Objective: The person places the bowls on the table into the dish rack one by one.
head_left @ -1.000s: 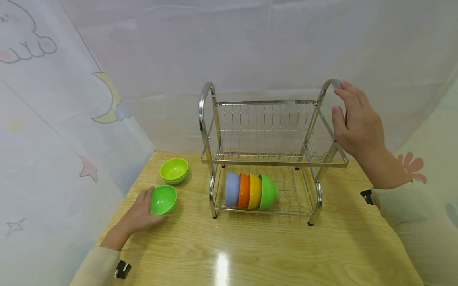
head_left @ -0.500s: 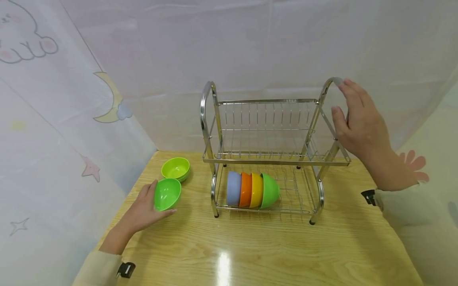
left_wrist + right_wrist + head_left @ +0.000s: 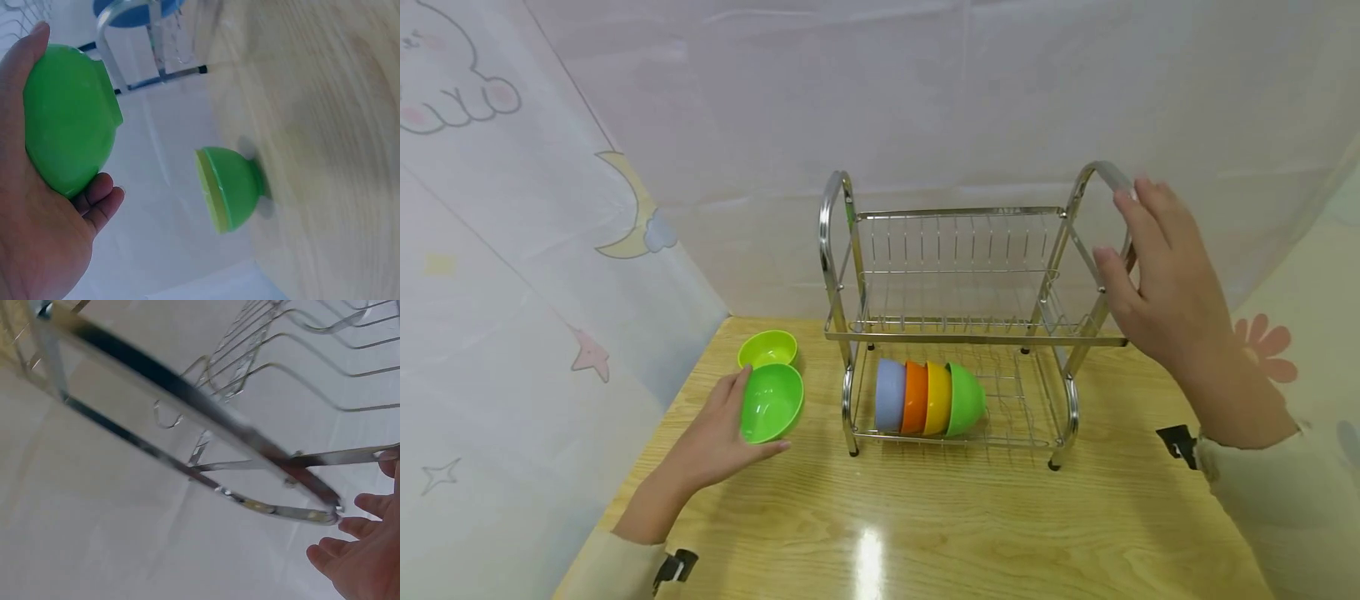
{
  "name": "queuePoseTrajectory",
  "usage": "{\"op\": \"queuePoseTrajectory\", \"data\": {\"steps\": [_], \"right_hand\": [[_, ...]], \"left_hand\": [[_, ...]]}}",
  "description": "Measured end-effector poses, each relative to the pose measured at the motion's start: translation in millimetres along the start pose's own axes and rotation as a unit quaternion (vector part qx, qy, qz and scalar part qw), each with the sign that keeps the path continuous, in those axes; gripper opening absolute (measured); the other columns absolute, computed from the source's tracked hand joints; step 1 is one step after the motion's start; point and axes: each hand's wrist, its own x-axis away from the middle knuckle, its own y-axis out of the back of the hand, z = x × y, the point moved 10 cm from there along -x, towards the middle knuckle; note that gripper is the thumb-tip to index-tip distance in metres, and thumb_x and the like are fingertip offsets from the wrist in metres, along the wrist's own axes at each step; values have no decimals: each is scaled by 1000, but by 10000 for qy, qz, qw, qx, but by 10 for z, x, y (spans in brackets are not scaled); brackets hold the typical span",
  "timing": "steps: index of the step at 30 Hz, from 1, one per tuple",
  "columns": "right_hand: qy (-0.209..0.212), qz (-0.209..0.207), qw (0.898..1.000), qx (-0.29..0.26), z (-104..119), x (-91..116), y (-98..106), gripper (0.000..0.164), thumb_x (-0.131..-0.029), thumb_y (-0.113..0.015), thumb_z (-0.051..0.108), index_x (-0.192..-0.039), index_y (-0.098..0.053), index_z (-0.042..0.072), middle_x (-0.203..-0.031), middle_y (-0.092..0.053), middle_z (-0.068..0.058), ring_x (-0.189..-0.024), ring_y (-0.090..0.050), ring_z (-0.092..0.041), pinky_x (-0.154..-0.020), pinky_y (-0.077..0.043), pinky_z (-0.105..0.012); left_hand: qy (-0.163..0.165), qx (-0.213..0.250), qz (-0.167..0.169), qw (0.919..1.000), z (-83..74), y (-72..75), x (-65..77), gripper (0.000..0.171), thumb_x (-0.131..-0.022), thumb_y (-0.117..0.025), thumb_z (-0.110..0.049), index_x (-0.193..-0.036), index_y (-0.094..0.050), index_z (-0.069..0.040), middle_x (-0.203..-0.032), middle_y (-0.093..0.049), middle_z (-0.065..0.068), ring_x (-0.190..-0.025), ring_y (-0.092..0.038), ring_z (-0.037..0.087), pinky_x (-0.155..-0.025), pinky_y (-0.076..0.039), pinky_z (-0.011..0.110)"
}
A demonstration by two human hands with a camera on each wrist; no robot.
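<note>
My left hand point(image 3: 715, 437) grips a green bowl point(image 3: 772, 405) by its side, thumb at the near edge and fingers at the far one. The left wrist view shows that bowl's outside raised off the table. Just behind it, a yellow-green bowl point(image 3: 767, 343) sits nested in another green bowl point(image 3: 239, 189) on the table. My right hand point(image 3: 1176, 304) is beside the right side frame of a two-tier metal dish rack point(image 3: 977, 340). Its fingers are spread and hold nothing; whether they touch the frame, I cannot tell.
On the rack's lower tier, a blue bowl point(image 3: 890, 396), an orange bowl point(image 3: 914, 397), a yellow bowl point(image 3: 937, 400) and a green bowl point(image 3: 967, 402) stand on edge in a row. The rack stands on a wooden table point(image 3: 790, 525), with a pale printed cloth point(image 3: 760, 108) behind.
My left hand has lifted the green bowl and moved it rightward and away from me, now partly covering the nested bowls. My right hand has drawn slightly back and down from the rack's top bar.
</note>
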Motion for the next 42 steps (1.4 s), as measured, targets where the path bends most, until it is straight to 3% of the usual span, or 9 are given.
{"op": "queuePoseTrajectory", "data": {"steps": [6, 12, 20, 29, 36, 42], "right_hand": [[572, -591, 9940, -720, 403, 210, 116, 57, -104, -48, 34, -144, -50, -6, -155, -42, -24, -151, -28, -35, -125, -18, -48], [1509, -1380, 9703, -1292, 912, 456, 118, 63, -107, -44, 44, -132, -58, -11, -139, -55, -27, -143, -43, -33, -122, -29, -42], [2181, -1315, 9486, -1876, 1331, 719, -55, 53, -108, -46, 33, -126, -58, -15, -138, -58, -24, -141, -46, -29, -120, -32, -38], [2099, -1086, 9346, -2659, 1485, 893, -252, 58, -108, -46, 34, -128, -53, -20, -138, -55, -30, -142, -46, -27, -119, -33, -36], [1991, -798, 9218, -3230, 1548, 996, -444, 61, -106, -49, 35, -134, -47, -19, -146, -50, -26, -142, -44, -29, -119, -33, -37], [1683, -460, 9241, -3399, 1600, 1053, -603, 69, -106, -48, 41, -142, -41, -16, -151, -47, -23, -144, -41, -28, -121, -30, -36]], "left_hand": [[-294, 3, -108, 9995, -356, 95, 19, 135, -69, -74, -79, -164, -7, -10, -158, -28, 17, -135, -46, 42, -97, -51, 61], [-668, 148, -234, 9974, -689, 123, 23, 136, -67, -77, -78, -164, -7, -15, -159, -28, 14, -137, -45, 38, -99, -51, 59], [-1301, 415, -437, 9897, -1094, 101, 27, 138, -65, -81, -74, -165, -6, -16, -159, -28, 12, -137, -46, 35, -101, -51, 54], [-1773, 1269, -412, 9751, -1500, 86, 52, 141, -59, -95, -53, -165, -8, -21, -156, -30, 7, -133, -48, 29, -101, -51, 50], [-2120, 1557, -445, 9638, -1810, 44, 40, 148, -54, -98, -47, -164, -3, -26, -154, -30, 8, -133, -47, 27, -102, -51, 48], [-2551, 1697, -516, 9505, -2059, 1, 61, 150, -53, -99, -46, -164, -3, -19, -154, -29, 11, -134, -44, 25, -102, -51, 47]]}}
